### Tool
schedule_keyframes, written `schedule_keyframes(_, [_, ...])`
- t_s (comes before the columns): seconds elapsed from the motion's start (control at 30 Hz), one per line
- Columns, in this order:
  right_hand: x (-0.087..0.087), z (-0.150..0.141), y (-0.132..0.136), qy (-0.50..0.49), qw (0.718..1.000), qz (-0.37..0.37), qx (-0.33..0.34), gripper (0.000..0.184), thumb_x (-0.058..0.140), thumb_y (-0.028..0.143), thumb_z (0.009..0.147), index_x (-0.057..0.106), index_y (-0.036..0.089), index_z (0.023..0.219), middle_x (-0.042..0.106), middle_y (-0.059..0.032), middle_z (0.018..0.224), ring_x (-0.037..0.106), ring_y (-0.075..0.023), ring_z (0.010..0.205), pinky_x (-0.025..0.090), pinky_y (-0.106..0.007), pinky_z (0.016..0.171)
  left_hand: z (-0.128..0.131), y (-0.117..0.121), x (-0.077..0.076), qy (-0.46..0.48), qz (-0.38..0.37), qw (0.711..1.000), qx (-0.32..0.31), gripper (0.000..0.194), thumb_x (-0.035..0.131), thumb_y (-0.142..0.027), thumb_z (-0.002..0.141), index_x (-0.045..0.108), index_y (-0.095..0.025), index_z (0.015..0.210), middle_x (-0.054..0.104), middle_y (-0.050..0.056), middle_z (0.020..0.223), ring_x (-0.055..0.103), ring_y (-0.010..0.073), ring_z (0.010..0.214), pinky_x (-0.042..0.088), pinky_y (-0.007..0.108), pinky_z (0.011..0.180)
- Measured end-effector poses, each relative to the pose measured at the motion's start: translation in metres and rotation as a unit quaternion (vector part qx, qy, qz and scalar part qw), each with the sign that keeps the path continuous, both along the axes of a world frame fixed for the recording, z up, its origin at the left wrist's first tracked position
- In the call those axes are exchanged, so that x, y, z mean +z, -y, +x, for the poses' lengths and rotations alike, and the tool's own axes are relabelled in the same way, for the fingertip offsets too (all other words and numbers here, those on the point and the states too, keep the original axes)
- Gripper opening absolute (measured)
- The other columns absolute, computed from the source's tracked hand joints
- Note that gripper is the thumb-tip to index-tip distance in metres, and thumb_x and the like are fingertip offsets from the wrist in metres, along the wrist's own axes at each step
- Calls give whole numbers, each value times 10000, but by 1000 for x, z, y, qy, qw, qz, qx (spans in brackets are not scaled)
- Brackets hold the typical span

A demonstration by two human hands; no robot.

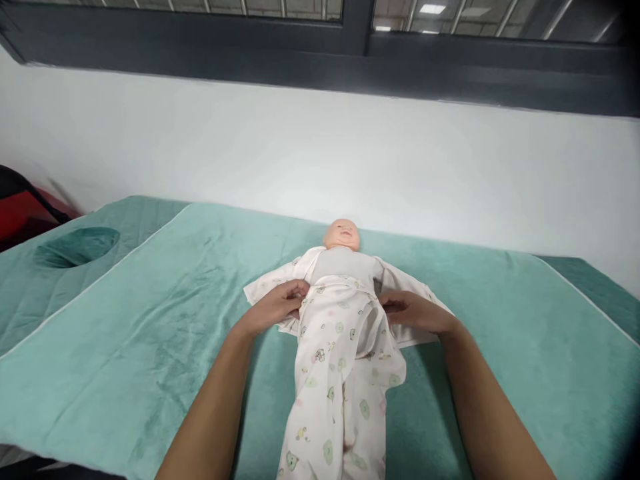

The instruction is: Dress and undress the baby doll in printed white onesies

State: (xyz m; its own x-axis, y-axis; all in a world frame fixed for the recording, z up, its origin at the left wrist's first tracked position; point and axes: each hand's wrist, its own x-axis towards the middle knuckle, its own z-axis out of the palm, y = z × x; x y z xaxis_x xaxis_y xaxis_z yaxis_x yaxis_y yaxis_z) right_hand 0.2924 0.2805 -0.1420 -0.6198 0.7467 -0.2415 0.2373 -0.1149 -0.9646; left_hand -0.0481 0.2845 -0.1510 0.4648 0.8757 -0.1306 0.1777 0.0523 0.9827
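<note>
Beneath a white wall [300, 147], on teal plush fabric [150, 327], I have my left hand [281, 301] curled at the white printed cloth trousers [325, 340] on a supine, bald plastic doll [343, 235], my right hand [414, 311] curled opposite, whether pinching I cannot tell, apparently adjusting the waist [340, 283], which next calls for even handling.

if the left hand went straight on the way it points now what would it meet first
The left hand would likely first meet the patterned trousers at the doll's waist; its fingers look right beside them, perhaps touching, but depth is unclear.
</note>
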Motion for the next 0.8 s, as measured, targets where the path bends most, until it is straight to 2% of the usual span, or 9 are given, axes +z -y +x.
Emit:
schedule_keyframes(0.07, [-1, -2, 2, -5, 1000, 2, -4, 303, 778, 358, 737, 650, 197, 959, 661, -34, 964, 612, -209, 908, 457, -328, 799, -4, 4, 4, 7, -8, 999, -36, 230, 631, -210, 760, 575, -197, 983, 564, 8, 975, 504, 113, 759, 380, 205, 615])
schedule_keyframes(0.13, [-4, -7, 3, -11, 999, 14, -36, 254, 782, 322, 726, 632, 190, 883, 650, -14, 892, 598, -187, 841, 438, -306, 753, -7, 6, 6, 15, -15, 999, -50, 292, 647, -188, 723, 560, -201, 1002, 568, 20, 1018, 525, 124, 795, 401, 210, 642])
schedule_keyframes(0.37, [-15, -16, 4, -91, 992, 6, -89, 249, 800, 255, 667, 587, 173, 767, 591, 14, 773, 518, -137, 723, 378, -272, 684, -8, 6, 3, 25, -10, 999, -45, 219, 634, -175, 710, 564, -176, 918, 562, 4, 887, 510, 126, 783, 374, 216, 661])
schedule_keyframes(0.5, [-22, -19, 3, -119, 986, 28, -115, 288, 785, 264, 669, 513, 178, 707, 514, 36, 719, 437, -110, 670, 321, -251, 635, -2, 6, -1, 13, 10, 1000, -17, 136, 592, -166, 697, 486, -179, 780, 476, -33, 769, 447, 107, 712, 325, 216, 623])
schedule_keyframes(0.67, [-29, -27, 1, -111, 981, 56, -147, 333, 738, 274, 680, 414, 199, 681, 413, 54, 668, 337, -98, 623, 253, -246, 581, 8, 4, -6, -9, 75, 995, 64, 137, 545, -167, 702, 420, -193, 751, 429, -48, 732, 374, 94, 655, 284, 215, 580])
schedule_keyframes(0.8, [-32, -36, -1, -112, 971, 72, -197, 314, 692, 243, 663, 380, 213, 692, 392, 56, 666, 305, -102, 608, 234, -250, 558, 13, 1, -9, 15, 99, 989, 106, 189, 552, -168, 709, 373, -207, 755, 398, -60, 697, 327, 88, 609, 270, 208, 555])
